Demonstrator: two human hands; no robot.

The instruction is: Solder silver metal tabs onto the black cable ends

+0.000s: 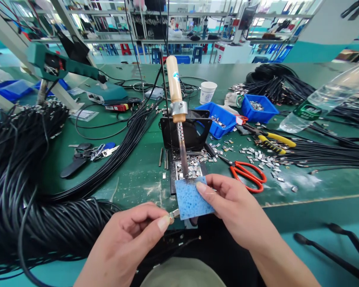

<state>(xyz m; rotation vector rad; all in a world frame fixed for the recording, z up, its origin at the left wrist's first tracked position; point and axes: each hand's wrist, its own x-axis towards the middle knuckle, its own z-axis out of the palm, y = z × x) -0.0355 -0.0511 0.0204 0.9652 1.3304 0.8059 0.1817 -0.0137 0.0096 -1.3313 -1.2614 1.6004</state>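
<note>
From here I see L hand (134, 235) pinching a plug (174, 213), R hand (237, 209) gripping sponge (194, 200) at iron (182, 145) tip. Prob. mid-job: many loose shells (265, 158) left on desk (137, 167).

Occluded, cropped and illegible items at the counter (143, 175)
From this position, the blue sponge (194, 201) conceals some fingers of the right hand (230, 199); the left hand (134, 235) covers the rear of the small metal connector (175, 213). The soldering iron (175, 85) blocks part of the black fan (168, 135). View edges crop the water bottle (320, 101) at right, the black cable bundle (14, 167) at left and both forearms below. Print on the paper cup (208, 94) is unreadable; the background person (172, 24) is blurred.
</note>
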